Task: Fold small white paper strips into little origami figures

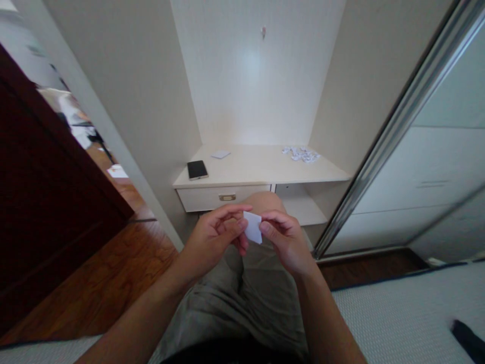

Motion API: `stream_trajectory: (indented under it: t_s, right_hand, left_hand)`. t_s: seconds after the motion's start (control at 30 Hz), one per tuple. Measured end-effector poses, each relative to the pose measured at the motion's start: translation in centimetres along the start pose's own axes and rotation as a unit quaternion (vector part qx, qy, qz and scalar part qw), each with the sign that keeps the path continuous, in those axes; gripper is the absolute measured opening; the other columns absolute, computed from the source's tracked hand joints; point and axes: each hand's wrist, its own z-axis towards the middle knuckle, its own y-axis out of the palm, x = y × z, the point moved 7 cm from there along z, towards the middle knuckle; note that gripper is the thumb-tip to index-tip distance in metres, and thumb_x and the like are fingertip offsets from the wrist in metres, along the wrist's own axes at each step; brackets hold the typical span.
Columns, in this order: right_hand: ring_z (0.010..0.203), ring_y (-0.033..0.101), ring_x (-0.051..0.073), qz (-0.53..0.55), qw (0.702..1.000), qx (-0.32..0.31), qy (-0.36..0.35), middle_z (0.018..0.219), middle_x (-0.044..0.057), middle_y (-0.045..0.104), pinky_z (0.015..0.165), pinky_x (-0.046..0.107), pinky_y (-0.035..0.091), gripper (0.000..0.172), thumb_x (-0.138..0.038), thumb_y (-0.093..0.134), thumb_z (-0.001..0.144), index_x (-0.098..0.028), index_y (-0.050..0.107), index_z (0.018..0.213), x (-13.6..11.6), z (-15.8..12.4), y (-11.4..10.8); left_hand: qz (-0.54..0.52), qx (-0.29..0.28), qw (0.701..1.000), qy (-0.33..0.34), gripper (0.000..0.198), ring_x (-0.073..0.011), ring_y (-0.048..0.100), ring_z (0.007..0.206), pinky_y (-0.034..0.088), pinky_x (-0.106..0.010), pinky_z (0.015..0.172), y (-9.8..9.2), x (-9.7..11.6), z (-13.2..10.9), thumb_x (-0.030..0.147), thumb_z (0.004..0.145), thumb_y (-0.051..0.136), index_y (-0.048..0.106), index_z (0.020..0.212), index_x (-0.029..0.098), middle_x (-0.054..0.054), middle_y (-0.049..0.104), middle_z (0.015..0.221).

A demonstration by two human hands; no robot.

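Both of my hands are raised over my lap and pinch a small white piece of paper (253,227) between them. My left hand (214,237) holds its left edge with thumb and fingers closed. My right hand (285,237) grips its right edge, thumb on the front. The paper is folded and stands roughly upright. Beyond it is a white desk (261,169) in a wall niche.
On the desk lie a dark phone (197,169), a small white paper square (221,154) and a heap of folded paper bits (301,154). A drawer (223,197) sits below. A sliding wardrobe door (409,111) is at right, a dark wooden door (49,202) at left, bedding (397,313) under me.
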Motion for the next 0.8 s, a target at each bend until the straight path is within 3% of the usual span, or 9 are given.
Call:
stream_trajectory:
  t_s: [0.17, 0.3, 0.43, 0.53, 0.8]
  right_hand:
    - [0.075, 0.068, 0.018, 0.019, 1.000, -0.008, -0.003, 0.084, 0.001, 0.076, 0.073, 0.032, 0.056, 0.035, -0.052, 0.089, 0.077, -0.024, 0.077, 0.096, -0.9, -1.5, 1.0]
    - [0.068, 0.066, 0.017, 0.042, 0.999, -0.011, 0.008, 0.079, -0.001, 0.073, 0.069, 0.033, 0.055, 0.043, -0.060, 0.088, 0.075, -0.024, 0.074, 0.095, -0.3, -2.0, 1.1]
    - [0.066, 0.063, 0.017, 0.063, 0.998, -0.010, 0.009, 0.074, -0.002, 0.069, 0.067, 0.032, 0.054, 0.044, -0.064, 0.086, 0.077, -0.025, 0.071, 0.092, 0.3, -1.5, 0.8]
    - [0.066, 0.062, 0.017, 0.076, 0.997, -0.004, 0.015, 0.076, -0.002, 0.068, 0.067, 0.032, 0.054, 0.041, -0.061, 0.084, 0.080, -0.025, 0.073, 0.095, 1.2, -0.5, 0.2]
    - [0.070, 0.065, 0.018, 0.133, 0.989, 0.023, 0.068, 0.084, -0.001, 0.070, 0.055, 0.029, 0.054, 0.029, -0.048, 0.078, 0.091, -0.029, 0.071, 0.111, 5.9, 2.3, -1.6]
  left_hand:
    - [0.008, 0.025, 0.999, 0.045, 0.050, -0.0123, 0.065, 0.053, 0.055, -0.023, 0.056, 0.3, 1.4, -2.0, 0.034, 0.099, 0.070, 0.065, 0.146, 0.015, 0.002, 0.070, 0.062]
    - [0.004, 0.013, 0.997, 0.076, 0.052, -0.0110, 0.061, 0.046, 0.052, -0.021, 0.051, 1.0, 1.7, -2.1, 0.034, 0.102, 0.068, 0.060, 0.151, 0.021, 0.005, 0.067, 0.055]
    - [-0.003, 0.000, 0.994, 0.112, 0.035, -0.0112, 0.066, 0.051, 0.054, -0.021, 0.052, 1.2, 1.4, -0.8, 0.029, 0.101, 0.070, 0.075, 0.134, 0.023, 0.003, 0.069, 0.062]
    - [-0.020, -0.011, 0.994, 0.104, 0.025, -0.0115, 0.067, 0.052, 0.055, -0.021, 0.052, 1.1, 0.4, 0.8, 0.026, 0.099, 0.071, 0.080, 0.123, 0.022, 0.002, 0.070, 0.065]
    - [-0.108, 0.002, 0.994, 0.028, 0.029, -0.0162, 0.069, 0.063, 0.063, -0.025, 0.050, 0.5, -4.9, 4.5, 0.026, 0.094, 0.077, 0.070, 0.122, 0.022, 0.001, 0.070, 0.074]
